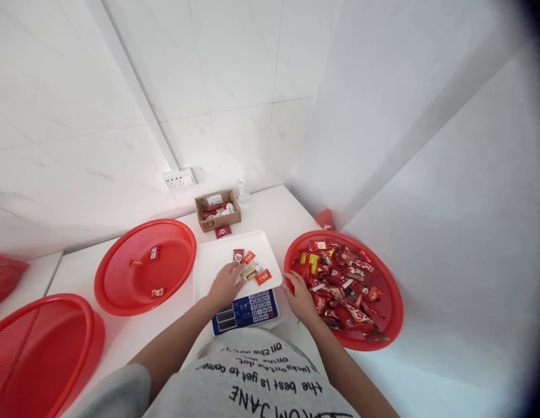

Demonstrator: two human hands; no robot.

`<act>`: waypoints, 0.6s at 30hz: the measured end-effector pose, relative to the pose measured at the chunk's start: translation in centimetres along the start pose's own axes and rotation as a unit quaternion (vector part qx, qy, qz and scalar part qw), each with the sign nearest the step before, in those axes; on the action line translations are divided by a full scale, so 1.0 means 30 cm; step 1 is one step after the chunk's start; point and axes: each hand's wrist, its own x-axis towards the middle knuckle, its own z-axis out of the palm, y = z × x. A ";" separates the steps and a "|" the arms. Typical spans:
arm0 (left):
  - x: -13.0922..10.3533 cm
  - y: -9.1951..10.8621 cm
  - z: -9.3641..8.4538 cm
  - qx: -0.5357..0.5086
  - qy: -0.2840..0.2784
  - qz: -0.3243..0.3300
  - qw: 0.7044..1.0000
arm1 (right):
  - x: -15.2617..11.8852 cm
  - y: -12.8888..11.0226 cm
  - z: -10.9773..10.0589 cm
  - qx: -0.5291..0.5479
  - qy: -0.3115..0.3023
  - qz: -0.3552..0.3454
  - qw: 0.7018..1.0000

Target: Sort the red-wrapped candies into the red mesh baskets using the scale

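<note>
A digital scale with a blue keypad [246,310] carries a white tray [215,258]. Several small wrapped packets [263,277] lie toward the tray's right side. My left hand [226,284] is over the tray's front part, its fingertips at the packets' left edge; whether it grips one is too small to tell. My right hand [301,297] is between the tray's right corner and a red basket [394,290] heaped with red packets [339,278]. Its fingers are bent near the basket's rim, and what they hold, if anything, cannot be made out.
Behind the tray stands a small cardboard box [221,220] with packets, and one red packet [223,231] lies before it. A red basket [145,306] with a few packets is left, another [78,371] nearer. Walls rise behind and at right, with a socket [179,178].
</note>
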 end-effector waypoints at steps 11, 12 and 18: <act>0.040 0.027 -0.005 -0.009 -0.013 -0.032 0.999 | -0.001 -0.003 -0.002 0.006 0.004 0.006 1.000; 0.028 0.004 -0.027 -0.013 0.012 -0.048 0.999 | -0.001 -0.002 -0.002 0.006 0.005 0.007 1.000; -0.061 -0.193 -0.209 0.073 0.167 -0.215 0.959 | -0.001 0.002 0.000 0.010 0.002 0.003 1.000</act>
